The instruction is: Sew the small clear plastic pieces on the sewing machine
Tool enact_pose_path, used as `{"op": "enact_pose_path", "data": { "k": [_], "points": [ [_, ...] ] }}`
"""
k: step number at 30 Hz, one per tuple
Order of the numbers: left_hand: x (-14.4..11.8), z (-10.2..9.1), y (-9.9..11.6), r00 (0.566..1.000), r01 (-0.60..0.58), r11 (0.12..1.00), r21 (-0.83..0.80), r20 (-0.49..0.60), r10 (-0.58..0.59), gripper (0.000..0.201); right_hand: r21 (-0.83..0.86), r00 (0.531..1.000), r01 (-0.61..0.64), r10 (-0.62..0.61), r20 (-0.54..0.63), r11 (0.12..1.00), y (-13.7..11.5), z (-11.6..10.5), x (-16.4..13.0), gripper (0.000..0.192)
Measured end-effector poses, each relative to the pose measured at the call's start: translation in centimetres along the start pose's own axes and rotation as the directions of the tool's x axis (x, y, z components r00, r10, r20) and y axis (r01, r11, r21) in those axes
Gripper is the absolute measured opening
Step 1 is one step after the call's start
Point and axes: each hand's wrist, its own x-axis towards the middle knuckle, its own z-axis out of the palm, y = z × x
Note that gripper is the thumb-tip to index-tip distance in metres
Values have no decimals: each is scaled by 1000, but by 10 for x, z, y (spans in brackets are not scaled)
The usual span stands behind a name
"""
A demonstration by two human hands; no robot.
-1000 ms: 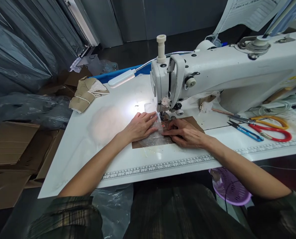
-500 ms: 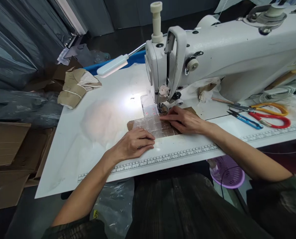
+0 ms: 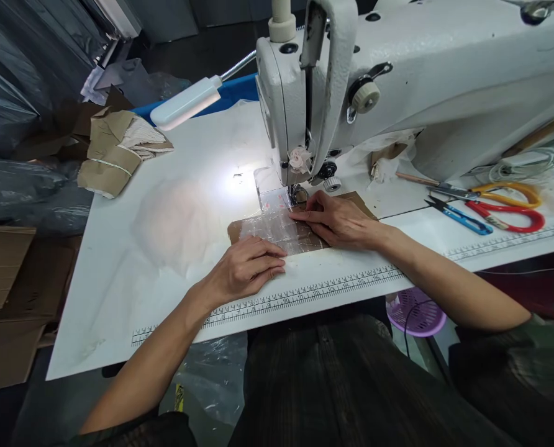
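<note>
A flat brown piece lies on the white table under the front of a sewing machine. Over its left part is a strip of clear, shiny film. My left hand rests on the near left edge of the film, fingers stretched out and lying flat. On the right, my right hand presses the brown piece, its fingers extended and the index tip close to the presser foot. That hand hides part of the piece, whose far right corner shows beyond it.
A lit lamp shines on the table from the left. Blue thread snips, red-handled scissors and yellow-handled scissors lie at right. A tied brown-and-white bundle sits at the far left corner. A printed ruler follows the front edge.
The view has shifted, so the machine looks larger and higher. Both hands stay on the brown piece in nearly the same pose; any shift of the piece is too small to tell.
</note>
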Motion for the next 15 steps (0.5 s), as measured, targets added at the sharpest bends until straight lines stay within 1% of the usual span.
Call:
{"op": "enact_pose_path", "data": {
  "k": [4,9,12,15],
  "points": [
    [1,2,1,1000,-2,1000,14,-24,3,7,87,999,8,-4,-43,996,-1,-1,-2,41],
    [-1,4,-1,1000,-7,1000,-1,-12,7,8,141,998,3,6,-58,990,-3,-5,-3,39],
    [-2,5,-2,1000,-13,1000,-2,3,13,8,159,999,7,1,-53,987,-4,-8,-4,38],
    [-3,5,-3,1000,-6,1000,6,10,6,7,170,998,58,-56,-17,984,-5,-11,-6,35]
  ]
}}
